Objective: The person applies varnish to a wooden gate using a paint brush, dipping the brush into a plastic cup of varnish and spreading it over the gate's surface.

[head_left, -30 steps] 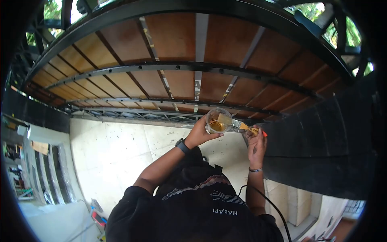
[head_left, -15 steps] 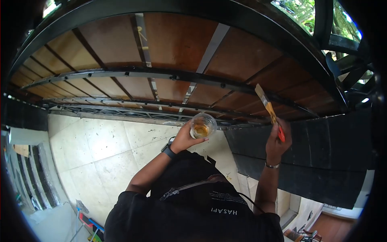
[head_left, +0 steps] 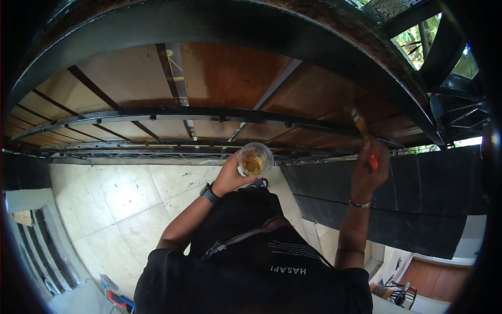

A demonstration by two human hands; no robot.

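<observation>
A clear plastic cup [head_left: 256, 152] with amber liquid at its bottom is held in my left hand [head_left: 233, 175], fingers wrapped round its side. My right hand [head_left: 372, 170] grips a paintbrush [head_left: 361, 124] by its red-tipped wooden handle. The bristles point up and away from me, overlapping the brown wood panels [head_left: 235, 73] in this view and blurring into them. Those panels sit in a black metal frame [head_left: 219, 113]. Some panels look darker and glossy, while those to the left are paler.
Pale floor tiles [head_left: 130, 193] with dark specks lie below. A black sheet-like panel [head_left: 418, 193] stands to the right. At lower left are a louvred opening [head_left: 47, 256] and a red dustpan-like item [head_left: 116, 297]. A metal rack [head_left: 400, 294] is at lower right.
The paintbrush and my right hand have moved slightly right, and the bristles now blur against the wood. My view has shifted, and the cup sits a little further left.
</observation>
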